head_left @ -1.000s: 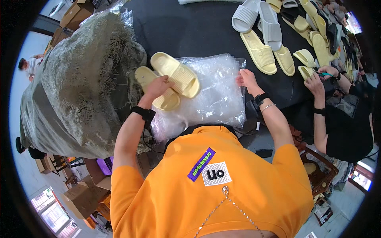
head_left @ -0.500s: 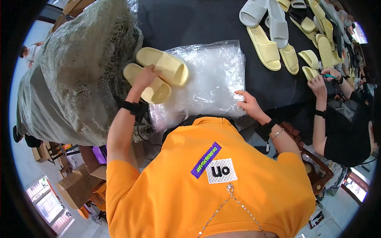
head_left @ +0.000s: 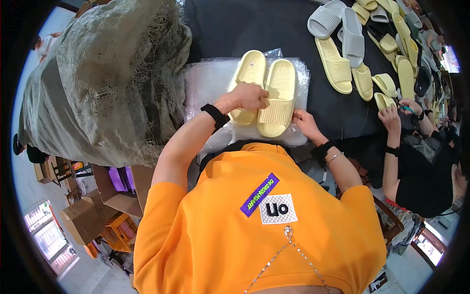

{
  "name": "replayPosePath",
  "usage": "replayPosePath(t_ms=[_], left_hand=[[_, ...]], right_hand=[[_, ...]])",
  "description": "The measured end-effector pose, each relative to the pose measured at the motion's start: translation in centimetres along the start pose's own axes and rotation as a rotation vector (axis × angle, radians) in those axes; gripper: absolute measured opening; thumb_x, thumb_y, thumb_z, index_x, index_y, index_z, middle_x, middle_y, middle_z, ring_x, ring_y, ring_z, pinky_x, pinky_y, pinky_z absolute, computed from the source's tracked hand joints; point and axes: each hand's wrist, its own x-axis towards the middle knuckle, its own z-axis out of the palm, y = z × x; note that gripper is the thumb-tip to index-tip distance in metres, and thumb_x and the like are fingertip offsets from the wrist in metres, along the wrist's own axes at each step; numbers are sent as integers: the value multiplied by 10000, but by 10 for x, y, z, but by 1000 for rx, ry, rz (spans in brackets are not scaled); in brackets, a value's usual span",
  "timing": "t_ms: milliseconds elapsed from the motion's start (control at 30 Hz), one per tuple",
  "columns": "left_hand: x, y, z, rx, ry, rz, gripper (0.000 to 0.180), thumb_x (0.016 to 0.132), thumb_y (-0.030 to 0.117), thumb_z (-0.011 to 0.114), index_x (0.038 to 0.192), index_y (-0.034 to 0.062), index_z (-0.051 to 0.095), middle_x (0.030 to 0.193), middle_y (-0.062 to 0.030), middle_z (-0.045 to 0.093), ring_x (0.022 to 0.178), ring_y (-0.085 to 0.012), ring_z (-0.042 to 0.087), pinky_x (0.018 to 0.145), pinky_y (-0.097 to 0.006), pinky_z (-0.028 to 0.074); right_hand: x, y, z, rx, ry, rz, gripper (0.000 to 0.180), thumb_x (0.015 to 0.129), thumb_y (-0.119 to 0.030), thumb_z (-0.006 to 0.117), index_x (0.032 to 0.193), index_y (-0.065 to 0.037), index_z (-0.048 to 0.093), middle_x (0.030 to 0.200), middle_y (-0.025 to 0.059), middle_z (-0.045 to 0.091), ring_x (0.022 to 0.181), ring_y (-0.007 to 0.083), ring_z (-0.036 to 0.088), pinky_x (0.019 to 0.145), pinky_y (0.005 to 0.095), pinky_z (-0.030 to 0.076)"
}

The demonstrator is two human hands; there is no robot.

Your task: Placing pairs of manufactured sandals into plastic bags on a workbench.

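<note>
My left hand [head_left: 247,96] is closed on a pair of pale yellow slippers, its fingers bent over the inner edges of the straps. The left slipper [head_left: 250,66] and the right slipper [head_left: 281,83] lie side by side, ribbed straps toward me. Beneath them spreads a stack of clear plastic bags [head_left: 200,81] at the table's near edge. At the stack's right side, close to the right slipper, my right hand [head_left: 307,125] has its fingers pinched at a bag edge. The slippers partly cover the bags.
A large mesh-wrapped sack [head_left: 112,88] bulges at the left. Grey slippers [head_left: 353,36] and more yellow slippers [head_left: 338,68] lie on the black table [head_left: 235,24] to the right. There a co-worker's hands [head_left: 391,117] handle a yellow slipper. Cardboard boxes [head_left: 81,220] stand lower left.
My left hand has carried the slipper pair rightward from beside the sack to over the middle of the bags, turning their toe ends toward me. My right hand remains at the bags' right edge.
</note>
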Motion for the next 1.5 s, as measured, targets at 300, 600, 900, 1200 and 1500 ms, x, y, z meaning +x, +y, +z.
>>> replayPosePath(t_ms=[300, 600, 900, 1200, 1500], left_hand=[[-80, -63, -53, 131, 130, -406, 348, 717, 319, 572, 974, 89, 622, 898, -125, 640, 841, -295, 612, 736, -401, 475], [-33, -20, 6, 231, -103, -22, 265, 705, 292, 549, 858, 92, 628, 786, -145, 622, 698, -322, 599, 602, -442, 458], [-45, -37, -79, 301, 62, -230, 255, 723, 274, 558, 894, 93, 617, 788, -143, 628, 793, -305, 606, 707, -440, 446], [10, 16, -31, 337, 55, 241, 187, 716, 310, 612, 829, 162, 625, 814, -66, 595, 906, -248, 546, 858, -485, 335], [-32, 1, 22, 148, 597, 31, 434, 703, 140, 642, 1106, 127, 482, 1154, -115, 459, 1067, -317, 432, 887, -460, 329]], right_hand=[[-19, -7, 13, -424, 165, -131, 255, 794, -179, 563, 1010, -50, 602, 1013, 127, 529, 943, 287, 504, 791, 388, 399], [-11, 12, 23, -964, 30, -414, 688, 780, -597, 469, 1316, -171, 395, 1433, 102, 247, 1344, 299, 148, 974, 656, 95], [-14, -18, 8, -873, -36, -252, 509, 803, -526, 510, 1188, -193, 522, 1327, 105, 390, 1301, 284, 253, 947, 697, 98], [21, -111, -23, -660, 323, -636, 450, 775, -109, 560, 1215, -114, 466, 972, 107, 576, 871, 306, 564, 705, 399, 451], [68, -74, 4, -584, -55, -350, 482, 782, -118, 531, 1254, -155, 440, 830, 136, 631, 774, 329, 607, 652, 416, 477]])
